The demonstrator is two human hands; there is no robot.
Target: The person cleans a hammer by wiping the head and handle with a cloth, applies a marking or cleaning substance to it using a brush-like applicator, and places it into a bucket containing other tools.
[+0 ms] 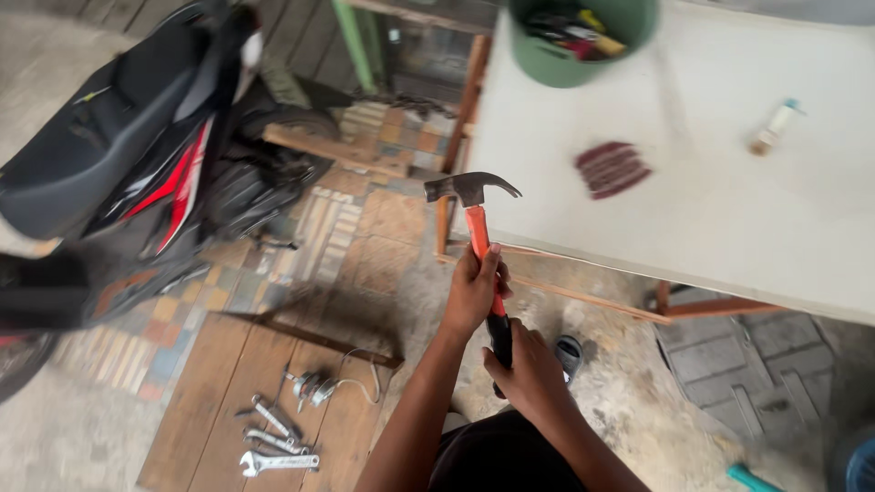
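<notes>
A black and red motor scooter (137, 155) stands on the patterned tile floor at left, while a pale table top (729, 200) on a wooden frame fills the upper right, bearing a green bucket (574, 46) of tools at its far edge, a stack of dark red strips (612, 169) and a small capped tube (775, 126). Lower left, a wooden board (228, 401) on the ground carries several wrenches (273, 446) and a small metal part with a wire (319, 387). At centre, just off the table's near corner, a claw hammer (474, 205) stands upright, head uppermost, gripped by both hands: the left hand (474, 292) closed around the orange shaft, the right hand (524, 369) wrapped tight about the black grip just below it.
</notes>
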